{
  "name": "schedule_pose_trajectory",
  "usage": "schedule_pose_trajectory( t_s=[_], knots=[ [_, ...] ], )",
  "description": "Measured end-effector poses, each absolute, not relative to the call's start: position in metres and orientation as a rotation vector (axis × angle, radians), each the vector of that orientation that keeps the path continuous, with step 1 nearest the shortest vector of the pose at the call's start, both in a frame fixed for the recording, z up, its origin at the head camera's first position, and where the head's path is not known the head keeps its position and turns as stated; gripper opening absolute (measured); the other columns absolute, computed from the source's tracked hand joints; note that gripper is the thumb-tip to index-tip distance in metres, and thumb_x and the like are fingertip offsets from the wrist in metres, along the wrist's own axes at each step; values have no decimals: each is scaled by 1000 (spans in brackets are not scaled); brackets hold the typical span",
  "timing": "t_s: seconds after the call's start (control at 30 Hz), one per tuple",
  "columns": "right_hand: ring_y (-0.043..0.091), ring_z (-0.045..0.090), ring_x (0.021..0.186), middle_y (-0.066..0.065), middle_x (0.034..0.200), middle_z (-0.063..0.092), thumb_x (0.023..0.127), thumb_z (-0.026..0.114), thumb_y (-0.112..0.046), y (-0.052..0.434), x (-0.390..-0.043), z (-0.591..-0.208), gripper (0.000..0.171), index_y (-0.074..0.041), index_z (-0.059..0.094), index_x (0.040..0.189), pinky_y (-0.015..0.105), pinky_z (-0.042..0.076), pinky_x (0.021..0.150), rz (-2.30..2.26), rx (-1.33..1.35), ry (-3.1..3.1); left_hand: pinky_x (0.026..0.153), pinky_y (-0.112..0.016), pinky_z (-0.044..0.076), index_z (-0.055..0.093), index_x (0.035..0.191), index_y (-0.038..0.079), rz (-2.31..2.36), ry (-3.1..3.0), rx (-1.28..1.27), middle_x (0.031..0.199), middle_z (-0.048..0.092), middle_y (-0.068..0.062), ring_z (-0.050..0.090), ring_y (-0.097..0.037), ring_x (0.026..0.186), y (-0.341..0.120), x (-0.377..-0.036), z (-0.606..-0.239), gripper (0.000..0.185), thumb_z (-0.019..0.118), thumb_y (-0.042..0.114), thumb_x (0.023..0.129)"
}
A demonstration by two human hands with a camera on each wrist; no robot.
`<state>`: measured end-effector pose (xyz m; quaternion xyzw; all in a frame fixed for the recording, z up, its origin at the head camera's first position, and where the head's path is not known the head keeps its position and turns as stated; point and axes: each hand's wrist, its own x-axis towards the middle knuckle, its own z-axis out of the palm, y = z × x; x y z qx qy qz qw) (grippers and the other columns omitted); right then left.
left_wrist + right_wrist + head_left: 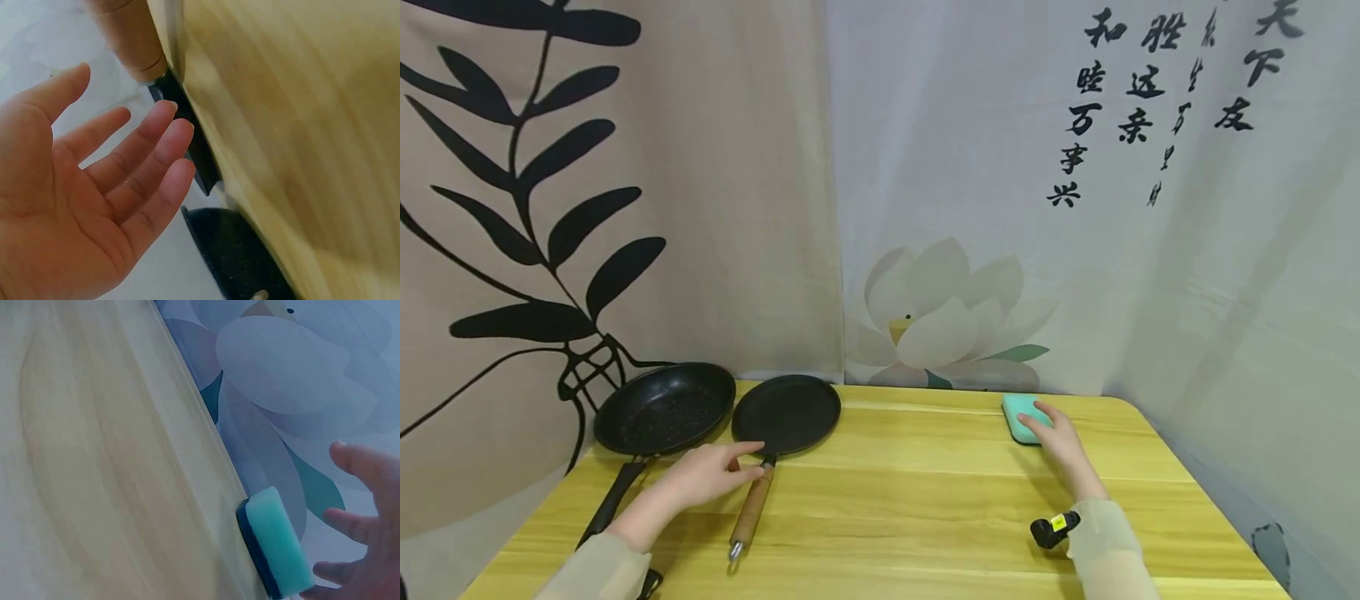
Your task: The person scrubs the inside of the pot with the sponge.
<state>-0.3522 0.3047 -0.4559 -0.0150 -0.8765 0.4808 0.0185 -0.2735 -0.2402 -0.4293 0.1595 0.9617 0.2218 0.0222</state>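
Observation:
My left hand [707, 477] hovers beside the flat black pan [787, 414], its thumb and fingers near the top of the wooden handle [752, 508]. In the left wrist view its palm [69, 200] is bare and the fingers are spread, holding nothing. At the table's back right lies a turquoise sponge [1019, 408] with a dark scouring side, which faces down on the wood. Over the sponge reaches my right hand [1062, 437], fingers apart. The right wrist view has those fingertips right by the sponge [278, 540]; whether they touch it I cannot tell.
A deeper black frying pan [666, 408] with a black handle [613, 497] stands at the far left, close to the flat pan. The wooden table [910, 492] ends against a printed curtain [940, 200] at the back. A small black device [1054, 529] sits at my right wrist.

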Motion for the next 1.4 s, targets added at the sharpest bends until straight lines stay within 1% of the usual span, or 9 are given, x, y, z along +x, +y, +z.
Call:
schedule_pose_trajectory(
  t_s=[0.13,0.27,0.43,0.57,0.67,0.77,0.9,1.27,1.4],
  knots=[
    [45,12,142,28,155,18,98,56,-42,305,-354,-460,75,3,28,150,61,15,112,1502,-37,-2706,49,-27,39,58,136,8,710,2931,563,69,54,8,45,-9,55,-239,-269,-432,55,64,41,93],
    [48,12,141,29,154,19,97,57,-36,304,-356,-461,70,4,30,149,64,16,111,1485,-21,-2704,46,-25,38,56,136,4,735,2886,644,65,53,8,44,-6,52,-238,-266,-432,58,65,41,92],
    [51,15,139,34,151,19,98,58,-31,304,-360,-464,67,5,31,148,64,18,110,1374,6,-2800,45,-24,36,54,138,4,754,2833,630,65,52,8,43,-6,51,-236,-263,-434,60,67,40,91],
    [55,24,134,38,146,27,95,62,-27,305,-364,-467,67,9,36,145,64,25,107,1182,48,-2864,46,-25,36,51,140,4,779,2804,622,66,52,7,43,-7,52,-237,-261,-438,62,67,39,91],
    [54,30,131,37,144,33,94,64,-27,306,-366,-469,66,9,38,143,63,30,105,1095,67,-2877,45,-24,36,49,142,2,799,2788,628,65,52,7,43,-6,50,-236,-261,-440,65,67,38,91],
    [53,35,129,35,143,36,93,65,-29,307,-367,-468,66,9,40,142,63,33,103,1051,80,-2886,44,-24,39,44,144,-2,844,2746,614,63,52,5,46,-7,47,-234,-261,-439,70,69,36,90],
    [52,39,126,35,140,40,92,66,-30,309,-369,-468,66,8,42,141,62,36,100,1024,71,-2892,44,-26,43,39,145,-4,905,2700,586,60,53,2,54,-15,45,-232,-258,-438,76,71,35,89],
    [48,53,110,32,126,53,85,72,-41,314,-374,-464,65,3,52,129,58,45,86,862,11,-2924,40,-20,31,23,151,-6,993,2565,578,56,57,-5,58,-24,45,-234,-257,-441,90,72,36,88],
    [45,54,108,30,125,55,83,74,-41,315,-377,-463,62,0,54,126,56,46,83,831,-25,-2943,39,-21,33,21,151,-6,1008,2558,576,55,57,-4,57,-23,44,-235,-256,-443,92,72,36,88]
  ],
)
